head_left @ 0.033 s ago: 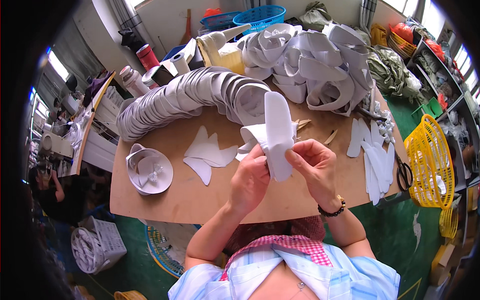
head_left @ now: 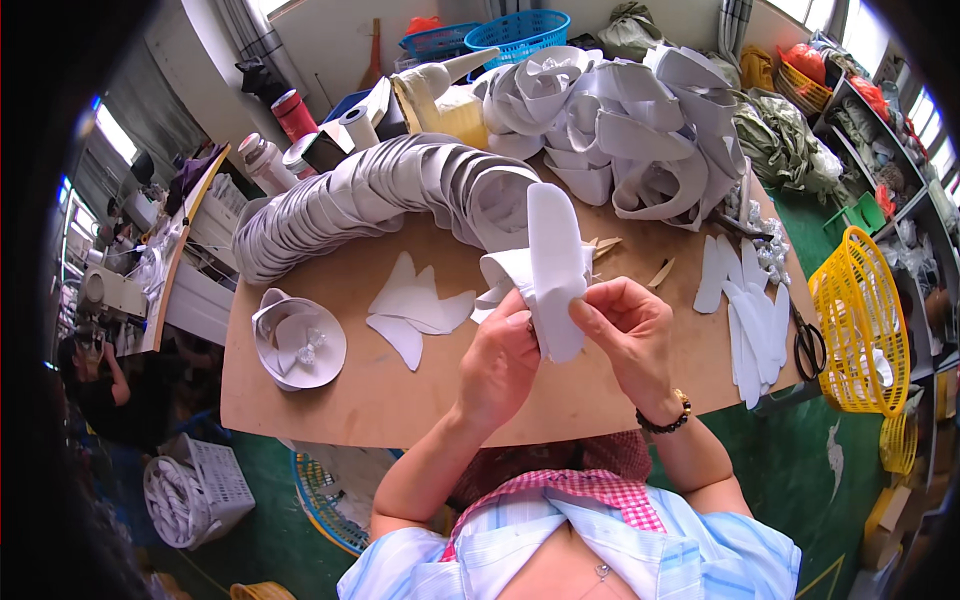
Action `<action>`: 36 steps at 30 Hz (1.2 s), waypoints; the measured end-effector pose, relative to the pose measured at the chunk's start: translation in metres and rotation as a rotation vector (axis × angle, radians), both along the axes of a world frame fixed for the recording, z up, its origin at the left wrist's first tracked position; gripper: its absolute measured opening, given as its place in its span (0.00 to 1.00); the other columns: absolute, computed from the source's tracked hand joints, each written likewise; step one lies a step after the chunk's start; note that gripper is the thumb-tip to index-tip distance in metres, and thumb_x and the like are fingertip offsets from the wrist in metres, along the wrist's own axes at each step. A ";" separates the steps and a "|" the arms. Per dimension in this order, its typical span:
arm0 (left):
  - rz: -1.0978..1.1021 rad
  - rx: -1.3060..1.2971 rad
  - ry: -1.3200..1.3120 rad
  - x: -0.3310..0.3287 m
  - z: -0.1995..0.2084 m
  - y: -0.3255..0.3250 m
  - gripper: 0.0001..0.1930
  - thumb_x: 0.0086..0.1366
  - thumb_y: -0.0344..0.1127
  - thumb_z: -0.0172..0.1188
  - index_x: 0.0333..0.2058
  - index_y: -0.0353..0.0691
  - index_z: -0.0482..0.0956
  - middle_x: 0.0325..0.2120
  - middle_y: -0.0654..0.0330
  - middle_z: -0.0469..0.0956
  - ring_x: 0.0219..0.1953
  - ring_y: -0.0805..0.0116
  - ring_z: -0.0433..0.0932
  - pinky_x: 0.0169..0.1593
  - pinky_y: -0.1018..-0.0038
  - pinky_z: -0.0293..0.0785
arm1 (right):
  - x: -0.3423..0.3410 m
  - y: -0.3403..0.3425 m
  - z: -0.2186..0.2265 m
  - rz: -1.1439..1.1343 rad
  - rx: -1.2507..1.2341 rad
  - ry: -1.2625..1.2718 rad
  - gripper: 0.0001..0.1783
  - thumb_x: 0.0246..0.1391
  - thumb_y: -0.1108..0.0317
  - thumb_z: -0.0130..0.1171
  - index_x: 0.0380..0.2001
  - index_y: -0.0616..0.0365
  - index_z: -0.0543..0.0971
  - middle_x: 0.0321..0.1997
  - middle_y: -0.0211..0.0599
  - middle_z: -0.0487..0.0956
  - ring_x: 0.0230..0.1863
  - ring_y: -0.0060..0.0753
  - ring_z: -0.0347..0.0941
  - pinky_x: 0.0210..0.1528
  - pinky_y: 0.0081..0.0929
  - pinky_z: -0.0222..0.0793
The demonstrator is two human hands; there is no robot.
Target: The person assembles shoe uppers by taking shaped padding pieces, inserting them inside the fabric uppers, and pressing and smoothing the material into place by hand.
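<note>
In front of my chest I hold a white insole-shaped piece upright, its rounded end pointing away from me. My left hand grips its lower left side, with the fingertips partly hidden behind it. On the right edge, my right hand pinches it between thumb and curled fingers. A curved white piece shows behind its left side, partly covered, and I cannot tell whether the two are joined. Left of my hands lie several flat white cut pieces. More long white strips are piled at the right.
A long row of nested white curved pieces arcs across the brown table. Behind is a heap of similar pieces. A white bowl-like piece stands left; black-handled scissors lie by the right edge, near a yellow basket.
</note>
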State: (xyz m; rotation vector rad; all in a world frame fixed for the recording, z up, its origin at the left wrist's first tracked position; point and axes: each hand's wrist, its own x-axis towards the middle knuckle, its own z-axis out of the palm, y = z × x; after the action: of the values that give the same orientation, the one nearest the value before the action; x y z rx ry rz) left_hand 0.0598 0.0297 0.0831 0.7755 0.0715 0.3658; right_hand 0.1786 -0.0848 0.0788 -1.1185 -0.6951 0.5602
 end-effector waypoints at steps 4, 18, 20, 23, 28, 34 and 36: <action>0.066 0.052 -0.039 0.001 0.009 -0.015 0.25 0.65 0.33 0.52 0.59 0.31 0.62 0.49 0.57 0.73 0.51 0.72 0.71 0.55 0.72 0.64 | -0.006 0.002 -0.001 -0.092 -0.002 -0.110 0.11 0.54 0.69 0.66 0.32 0.64 0.77 0.30 0.31 0.81 0.31 0.14 0.75 0.33 0.12 0.71; 0.061 0.832 0.219 -0.037 0.007 -0.004 0.12 0.65 0.21 0.52 0.48 0.32 0.73 0.32 0.65 0.76 0.35 0.81 0.71 0.40 0.84 0.67 | 0.047 0.000 0.043 0.322 0.049 -0.541 0.14 0.46 0.69 0.71 0.32 0.64 0.79 0.42 0.36 0.77 0.41 0.21 0.73 0.41 0.18 0.71; 0.015 0.914 0.256 -0.047 0.008 -0.004 0.12 0.64 0.21 0.53 0.47 0.32 0.73 0.29 0.64 0.75 0.32 0.81 0.71 0.38 0.83 0.67 | 0.045 -0.001 0.037 0.379 -0.024 -0.448 0.12 0.47 0.70 0.70 0.32 0.64 0.79 0.42 0.35 0.78 0.42 0.21 0.73 0.43 0.20 0.73; -0.041 1.034 0.287 -0.054 0.009 -0.006 0.13 0.61 0.19 0.54 0.46 0.33 0.73 0.23 0.62 0.74 0.26 0.75 0.73 0.32 0.78 0.68 | 0.042 -0.003 0.026 0.531 -0.137 -0.238 0.09 0.49 0.71 0.69 0.30 0.66 0.80 0.41 0.35 0.78 0.37 0.18 0.73 0.40 0.19 0.72; -0.188 1.082 0.219 -0.055 0.020 -0.008 0.17 0.58 0.18 0.55 0.48 0.32 0.72 0.28 0.53 0.77 0.30 0.62 0.77 0.37 0.75 0.71 | 0.038 -0.006 0.016 0.601 -0.232 -0.191 0.12 0.47 0.68 0.71 0.28 0.64 0.79 0.38 0.31 0.76 0.39 0.18 0.72 0.38 0.18 0.71; -0.408 1.052 0.219 -0.057 0.025 0.005 0.17 0.59 0.19 0.56 0.48 0.33 0.72 0.32 0.52 0.77 0.34 0.58 0.77 0.40 0.72 0.72 | 0.038 -0.011 0.011 0.419 -0.157 -0.741 0.19 0.44 0.60 0.71 0.34 0.61 0.78 0.31 0.36 0.77 0.40 0.35 0.74 0.42 0.31 0.71; -0.482 1.054 0.116 -0.055 0.021 0.006 0.10 0.61 0.24 0.58 0.42 0.35 0.75 0.27 0.54 0.76 0.31 0.58 0.76 0.37 0.70 0.71 | 0.040 -0.007 0.023 0.535 -0.054 -0.904 0.20 0.42 0.60 0.72 0.35 0.59 0.78 0.31 0.36 0.77 0.41 0.40 0.74 0.43 0.33 0.70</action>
State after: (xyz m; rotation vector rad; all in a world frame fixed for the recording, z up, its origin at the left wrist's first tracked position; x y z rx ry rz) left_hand 0.0044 0.0355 0.1037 1.8092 -0.2193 -0.1433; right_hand 0.2181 -0.0919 0.1017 -1.2246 -1.8049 0.5024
